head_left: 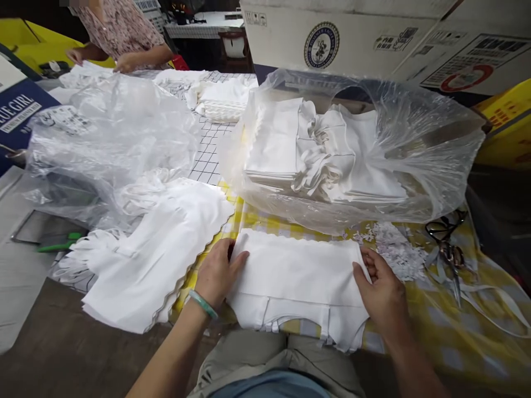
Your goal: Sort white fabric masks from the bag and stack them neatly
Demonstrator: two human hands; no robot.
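A white camisole [298, 271] with a scalloped edge and narrow straps lies folded over at the table's near edge. My left hand [216, 271] grips its left side, thumb on top. At its right side, my right hand [384, 287] pinches the edge between thumb and curled fingers. To the left of my left hand lies a pile of similar white camisoles [157, 249], their straps bunched to the left. Beyond my hands, folded white camisoles [274, 138] are stacked inside a clear plastic bag [431, 149].
Scissors [452, 260] and white scraps [398, 251] lie on the yellow checked cloth [448, 320] at right. Another plastic bag [116, 127] spreads at left, near a green-handled tool [60, 243]. A co-worker [120, 33] handles white cloth at the far left. Large cartons [286, 44] stand behind.
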